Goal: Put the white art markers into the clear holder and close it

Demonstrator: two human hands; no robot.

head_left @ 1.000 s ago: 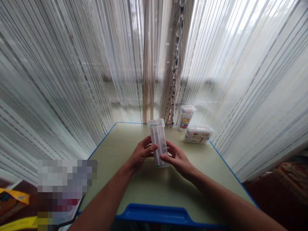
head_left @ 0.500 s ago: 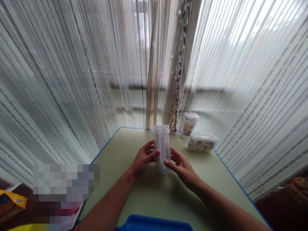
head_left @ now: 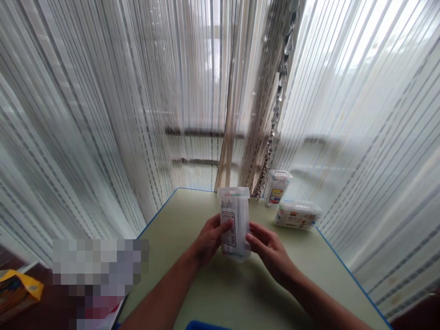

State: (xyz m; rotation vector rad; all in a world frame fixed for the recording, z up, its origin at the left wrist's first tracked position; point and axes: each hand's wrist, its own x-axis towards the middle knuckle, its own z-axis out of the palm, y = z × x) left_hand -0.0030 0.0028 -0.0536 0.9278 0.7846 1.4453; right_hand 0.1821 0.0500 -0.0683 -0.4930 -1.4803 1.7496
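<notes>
Between my hands, above the table, is a tall translucent plastic case point(head_left: 242, 224) with a lid on top and pale marker-like sticks inside. A printed label with a barcode faces me on its left part. My left hand point(head_left: 215, 236) grips the case's left side, its thumb across the label. On the other side my right hand point(head_left: 266, 243) holds the lower right edge, thumb in front and fingers behind. Part of the case's back is hidden.
An upright clear case point(head_left: 277, 188) and a low clear box point(head_left: 297, 215) with colourful contents stand at the back right of the pale green table point(head_left: 168, 224). A blue object point(head_left: 208, 325) lies at the front edge. String curtains point(head_left: 192, 91) hang behind.
The case has turned in my hands, so its printed label now faces me. The whole view has shifted slightly, and less of the blue object shows at the front.
</notes>
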